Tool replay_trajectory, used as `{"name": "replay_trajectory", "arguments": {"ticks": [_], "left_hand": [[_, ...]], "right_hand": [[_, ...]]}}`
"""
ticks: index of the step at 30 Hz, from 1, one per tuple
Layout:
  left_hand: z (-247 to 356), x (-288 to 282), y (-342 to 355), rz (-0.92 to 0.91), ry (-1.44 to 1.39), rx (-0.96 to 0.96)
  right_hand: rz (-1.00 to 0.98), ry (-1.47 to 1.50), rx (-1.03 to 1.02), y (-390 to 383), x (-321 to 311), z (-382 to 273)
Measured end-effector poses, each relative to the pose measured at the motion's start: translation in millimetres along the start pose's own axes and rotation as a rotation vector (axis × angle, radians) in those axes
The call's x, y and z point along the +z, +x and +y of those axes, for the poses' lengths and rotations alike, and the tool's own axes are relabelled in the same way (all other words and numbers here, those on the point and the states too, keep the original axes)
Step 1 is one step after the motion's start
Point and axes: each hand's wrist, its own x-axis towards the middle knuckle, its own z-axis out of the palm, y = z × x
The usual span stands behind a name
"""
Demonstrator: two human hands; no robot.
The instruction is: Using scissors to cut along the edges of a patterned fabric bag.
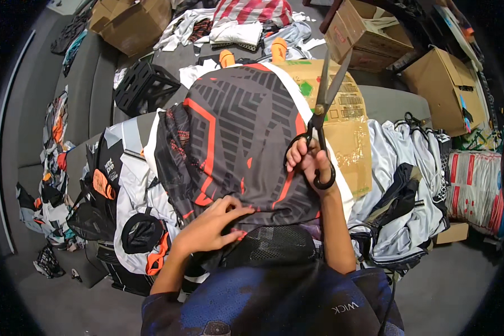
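My right hand grips large black-handled scissors, raised with the blades pointing up and slightly parted over the right side of a dark grey patterned fabric with red lines and a white band. My left hand rests on the fabric's lower edge, index finger extended and thumb apart. Below the fabric lies a piece of black mesh. A taped cardboard sheet lies under the fabric's right side.
Garment piles lie at left, with grey-and-white clothing at right. A black step stool stands behind on the left. Cardboard boxes, a striped wrapped bundle and grey sofa sections surround the work surface.
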Motion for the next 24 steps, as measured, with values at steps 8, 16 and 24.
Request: {"name": "replay_trajectory", "arguments": {"ticks": [8, 16, 24], "left_hand": [[21, -1, 11, 0.151, 0.119, 0.012], [21, -39, -36, 0.19, -0.229, -0.218], [6, 6, 24, 0.265, 0.322, 0.046]], "right_hand": [[0.071, 0.005, -0.034, 5, -16, -6], [0.085, 0.162, -0.029, -2, -23, -2], [0.065, 0.034, 0.007, -7, -16, -2]]}}
